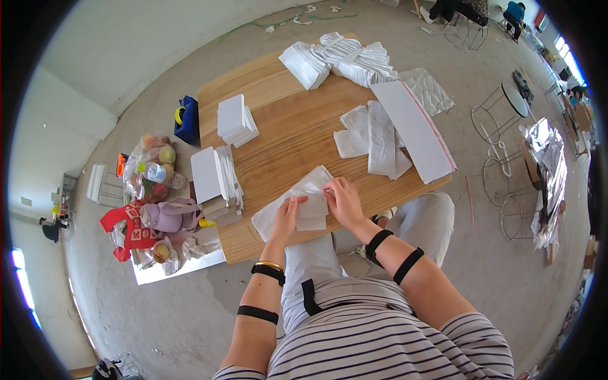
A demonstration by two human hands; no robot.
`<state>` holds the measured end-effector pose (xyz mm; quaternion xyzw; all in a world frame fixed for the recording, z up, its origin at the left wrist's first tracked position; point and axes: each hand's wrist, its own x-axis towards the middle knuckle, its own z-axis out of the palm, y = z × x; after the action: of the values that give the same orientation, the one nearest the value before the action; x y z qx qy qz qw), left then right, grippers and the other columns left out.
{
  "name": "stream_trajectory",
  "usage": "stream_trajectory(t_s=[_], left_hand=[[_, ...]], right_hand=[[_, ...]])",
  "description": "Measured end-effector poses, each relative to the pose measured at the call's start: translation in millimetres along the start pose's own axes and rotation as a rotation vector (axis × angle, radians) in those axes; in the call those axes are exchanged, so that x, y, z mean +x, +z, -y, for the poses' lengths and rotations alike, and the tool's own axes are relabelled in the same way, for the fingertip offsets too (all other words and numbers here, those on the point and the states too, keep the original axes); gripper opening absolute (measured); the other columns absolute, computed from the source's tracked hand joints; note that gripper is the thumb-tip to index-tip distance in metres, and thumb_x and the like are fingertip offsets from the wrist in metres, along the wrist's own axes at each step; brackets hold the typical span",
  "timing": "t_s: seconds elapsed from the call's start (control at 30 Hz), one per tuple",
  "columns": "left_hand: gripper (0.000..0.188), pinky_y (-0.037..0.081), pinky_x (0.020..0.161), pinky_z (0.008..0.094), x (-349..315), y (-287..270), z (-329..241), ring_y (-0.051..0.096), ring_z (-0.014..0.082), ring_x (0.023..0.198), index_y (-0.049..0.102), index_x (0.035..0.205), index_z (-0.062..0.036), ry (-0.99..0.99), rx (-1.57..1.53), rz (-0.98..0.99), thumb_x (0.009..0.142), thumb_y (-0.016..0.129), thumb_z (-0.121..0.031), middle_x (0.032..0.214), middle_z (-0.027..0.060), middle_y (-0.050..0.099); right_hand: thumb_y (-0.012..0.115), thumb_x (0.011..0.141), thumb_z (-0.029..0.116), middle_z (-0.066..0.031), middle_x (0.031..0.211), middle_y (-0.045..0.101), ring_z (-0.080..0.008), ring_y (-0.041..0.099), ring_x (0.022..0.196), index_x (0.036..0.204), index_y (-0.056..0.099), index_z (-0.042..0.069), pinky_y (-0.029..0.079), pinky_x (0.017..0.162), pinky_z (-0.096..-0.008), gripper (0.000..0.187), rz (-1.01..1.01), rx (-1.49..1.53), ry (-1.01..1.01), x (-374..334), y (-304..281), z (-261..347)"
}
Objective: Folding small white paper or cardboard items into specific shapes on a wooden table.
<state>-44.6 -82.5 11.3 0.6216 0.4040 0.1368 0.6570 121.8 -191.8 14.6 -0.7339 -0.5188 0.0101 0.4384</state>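
Observation:
A flat white bag (pixel 280 206) lies at an angle near the front edge of the wooden table, with a smaller white square piece (pixel 311 218) at its near side. My left hand (pixel 287 217) grips the bag's near left part, its thumb and fingertips on the white material. On the other side, my right hand (pixel 344 201) pinches the bag's right edge, fingers bent. The tips of some fingers are hidden by the hand and the bag.
Stacks of white cards (pixel 233 116) and white packets (pixel 212 174) line the table's left side. Folded white bags (pixel 304 66) lie at the far edge, loose bags (pixel 382 139) and a long white box (pixel 415 126) at right. Fruit bags (pixel 158 161) stand beyond the left edge.

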Motion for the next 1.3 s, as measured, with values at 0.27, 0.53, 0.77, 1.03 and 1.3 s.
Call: stream_trajectory(t_s=[0.27, 0.53, 0.77, 1.03, 1.3], left_hand=[[0.054, 0.041, 0.096, 0.0325, -1, 0, -1, 0.056, 0.0205, 0.108, 0.066, 0.115, -0.0071, 0.011, 0.057, -0.027, 0.103, 0.034, -0.049, 0.113, 0.0096, 0.064], [0.055, 0.045, 0.090, 0.0302, -5, 2, 0, 0.055, 0.0153, 0.104, 0.064, 0.119, -0.0094, 0.072, 0.043, -0.035, 0.102, 0.035, -0.053, 0.114, 0.0065, 0.061], [0.058, 0.045, 0.093, 0.0292, 2, -3, 11, 0.058, 0.0165, 0.106, 0.063, 0.121, -0.0060, 0.065, 0.109, -0.010, 0.101, 0.036, -0.053, 0.115, 0.0081, 0.064], [0.059, 0.044, 0.094, 0.0297, 3, 0, 10, 0.058, 0.0170, 0.106, 0.064, 0.120, -0.0040, 0.108, 0.150, -0.017, 0.101, 0.036, -0.053, 0.114, 0.0091, 0.064], [0.059, 0.045, 0.093, 0.0296, 2, -2, 10, 0.059, 0.0173, 0.104, 0.063, 0.119, -0.0031, 0.110, 0.134, -0.011, 0.102, 0.036, -0.052, 0.113, 0.0086, 0.064]], right_hand=[[0.065, 0.083, -0.004, -0.0124, 0.106, 0.057, -0.0179, 0.063, 0.081, 0.116, 0.053, 0.006, 0.050, 0.068, -0.0315, 0.037, -0.098, 0.534, 0.440, 11, 17, 4], [0.063, 0.086, 0.006, -0.0052, 0.073, 0.064, -0.0167, 0.065, 0.078, 0.103, 0.064, 0.007, 0.050, 0.066, -0.0307, 0.017, 0.466, 0.627, 0.410, 3, -8, 7], [0.067, 0.081, 0.013, -0.0049, 0.090, 0.058, -0.0257, 0.057, 0.090, 0.099, 0.068, 0.008, 0.048, 0.076, -0.0384, 0.019, 0.088, -0.206, -0.090, 12, -12, -9], [0.064, 0.083, 0.016, -0.0052, 0.090, 0.056, -0.0235, 0.055, 0.091, 0.091, 0.067, 0.009, 0.045, 0.081, -0.0381, 0.011, 0.120, -0.312, -0.228, 6, -9, -15], [0.066, 0.081, 0.012, -0.0055, 0.091, 0.058, -0.0263, 0.055, 0.088, 0.084, 0.063, 0.010, 0.043, 0.080, -0.0399, 0.005, 0.056, -0.229, -0.152, 7, -8, -7]])
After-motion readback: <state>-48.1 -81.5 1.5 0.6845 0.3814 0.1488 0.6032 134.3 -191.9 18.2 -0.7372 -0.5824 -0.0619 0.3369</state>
